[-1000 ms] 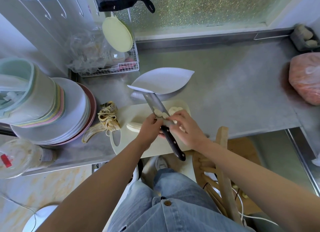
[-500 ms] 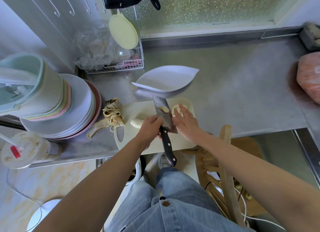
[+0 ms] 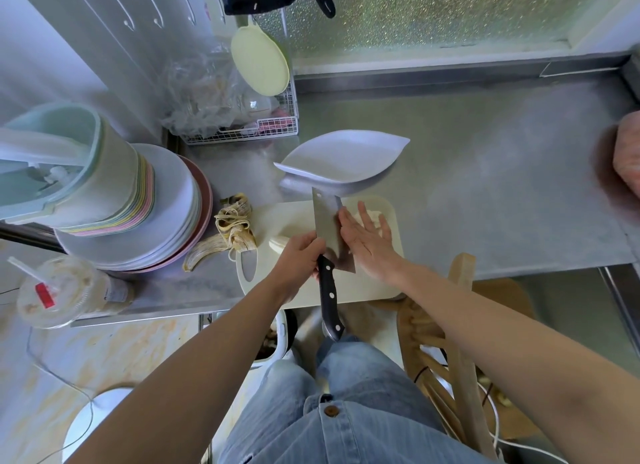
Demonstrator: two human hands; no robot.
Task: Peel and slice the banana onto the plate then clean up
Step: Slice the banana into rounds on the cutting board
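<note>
The steel counter [image 3: 485, 169] carried a pale cutting board [image 3: 367, 287] at its near edge, with the white leaf-shaped plate [image 3: 343, 155] touching the board at its twelve o'clock. The plate showed no fruit on it, so the transfer seemed not yet done. A cleaver [image 3: 327, 228] stood over the board's middle. The left hand [image 3: 298, 259] gripped it where handle meets blade. The right hand [image 3: 367, 241] lay flat with straight fingers beside the blade, holding nothing and covering most of the banana slices [image 3: 375, 217] at the board's two o'clock. The emptied banana peel [image 3: 232, 231] sat on the counter at the board's nine o'clock, so peeling looked finished. A short uncut banana piece [image 3: 278, 243] lay at the board's left edge. Left, by this reading: cutting that piece, moving the slices to the plate, then clearing peel, board and cleaver.
</note>
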